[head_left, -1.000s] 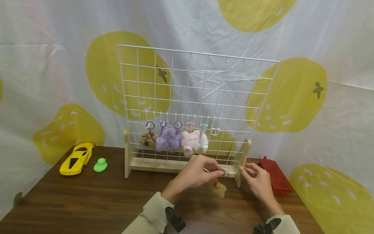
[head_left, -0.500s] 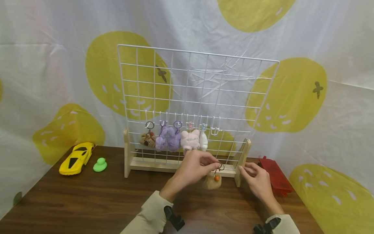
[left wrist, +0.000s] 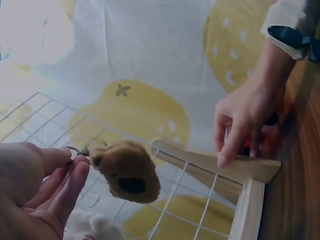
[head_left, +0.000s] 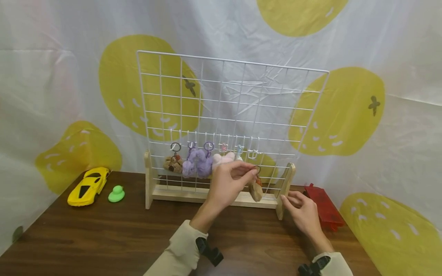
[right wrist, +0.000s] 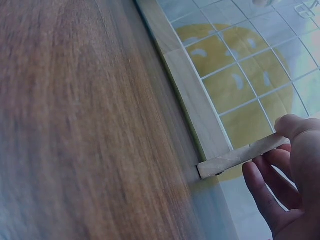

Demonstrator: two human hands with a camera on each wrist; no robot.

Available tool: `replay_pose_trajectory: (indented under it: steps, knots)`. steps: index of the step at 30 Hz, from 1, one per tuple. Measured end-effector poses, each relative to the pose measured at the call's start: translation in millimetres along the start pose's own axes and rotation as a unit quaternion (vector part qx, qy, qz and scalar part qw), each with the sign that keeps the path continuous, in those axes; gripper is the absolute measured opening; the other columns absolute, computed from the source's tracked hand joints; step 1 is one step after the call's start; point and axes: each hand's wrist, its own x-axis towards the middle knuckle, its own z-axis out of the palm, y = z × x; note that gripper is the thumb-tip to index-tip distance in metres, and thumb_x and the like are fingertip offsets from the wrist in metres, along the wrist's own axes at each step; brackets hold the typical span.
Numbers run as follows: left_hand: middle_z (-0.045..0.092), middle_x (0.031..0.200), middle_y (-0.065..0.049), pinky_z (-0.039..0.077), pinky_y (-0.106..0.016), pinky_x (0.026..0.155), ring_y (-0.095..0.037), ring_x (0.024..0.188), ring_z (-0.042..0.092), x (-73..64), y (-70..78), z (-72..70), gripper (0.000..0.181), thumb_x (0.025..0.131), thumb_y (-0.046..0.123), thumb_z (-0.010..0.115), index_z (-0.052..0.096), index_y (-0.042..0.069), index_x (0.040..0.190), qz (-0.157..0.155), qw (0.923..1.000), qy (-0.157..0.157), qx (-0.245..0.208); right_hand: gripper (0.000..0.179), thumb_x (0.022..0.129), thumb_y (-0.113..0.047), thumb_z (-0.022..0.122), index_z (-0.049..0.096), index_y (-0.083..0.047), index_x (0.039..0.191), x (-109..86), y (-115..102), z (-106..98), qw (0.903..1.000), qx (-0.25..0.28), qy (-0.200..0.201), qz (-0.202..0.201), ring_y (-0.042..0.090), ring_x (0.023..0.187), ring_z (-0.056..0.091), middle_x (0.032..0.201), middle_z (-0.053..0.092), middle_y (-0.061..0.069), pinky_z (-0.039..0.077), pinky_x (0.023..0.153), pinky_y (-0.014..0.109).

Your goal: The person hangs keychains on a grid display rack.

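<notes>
By its ring, my left hand (head_left: 228, 186) pinches a brown plush keychain (head_left: 256, 191) with a dark nose (left wrist: 131, 185) and an orange bead. The plush dangles in front of the lower right part of a white wire grid rack (head_left: 224, 81), below a bare white hook (head_left: 253, 154). My right hand (head_left: 304, 211) grips the rack's right wooden leg (right wrist: 245, 154), thumb on one side and fingers on the other. Left of the bare hook hang a brown bear keychain (head_left: 173, 165), purple plush keychains (head_left: 203, 165) and a pink plush (head_left: 221, 158). My left hand partly covers the pink one and a white one.
A yellow toy car (head_left: 89, 188) and a green rubber duck (head_left: 116, 194) are on the wooden table (head_left: 103, 237) at left. Behind my right hand lies a red translucent object (head_left: 324, 207). A fruit-print curtain (head_left: 362, 50) hangs behind the rack.
My left hand has lifted the plush keychain from low near the table toward the bare hook, and the plush has turned. My right hand stays on the leg.
</notes>
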Motion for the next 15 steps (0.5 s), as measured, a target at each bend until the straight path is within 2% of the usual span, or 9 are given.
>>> replay_pose_trajectory:
  steps: [4,8,12,15]
  knots:
    - [0.084,0.107,-0.016,0.067,-0.024,0.082,-0.027,0.095,0.083,6.0,0.5,5.7,0.017,0.098,0.010,0.081,0.081,-0.001,0.110,0.004,0.9996,0.012,-0.024,0.033,0.099,-0.035,0.082,0.080,-0.009,0.119,-0.5,1,1,1.0000,0.000,0.002,0.001,-0.005,0.103,0.070,0.109,0.084,0.010,0.045,0.081,-0.002]
    - [0.084,0.110,-0.016,0.067,-0.025,0.082,-0.026,0.096,0.083,11.2,1.6,12.4,0.019,0.098,0.013,0.082,0.081,0.000,0.112,-0.004,0.9985,0.039,-0.037,0.033,0.099,-0.035,0.082,0.080,-0.008,0.119,-0.4,1,2,1.0000,0.001,0.002,0.000,-0.002,0.104,0.071,0.109,0.084,0.010,0.045,0.082,-0.002]
    - [0.083,0.109,-0.019,0.068,-0.030,0.077,-0.029,0.090,0.084,15.6,2.6,18.0,0.021,0.098,0.011,0.081,0.080,-0.002,0.115,-0.016,0.9944,0.057,-0.088,0.032,0.099,-0.034,0.082,0.080,-0.008,0.119,0.4,1,2,1.0000,0.003,0.002,0.000,-0.002,0.104,0.072,0.109,0.084,0.011,0.046,0.082,-0.002]
    - [0.082,0.109,-0.021,0.068,-0.031,0.078,-0.031,0.091,0.084,18.5,2.3,21.0,0.021,0.098,0.010,0.081,0.079,-0.003,0.115,-0.021,0.9908,0.070,-0.114,0.032,0.099,-0.033,0.082,0.080,-0.008,0.118,0.8,1,1,1.0000,0.008,0.004,-0.002,-0.004,0.101,0.072,0.109,0.084,0.012,0.047,0.081,-0.001]
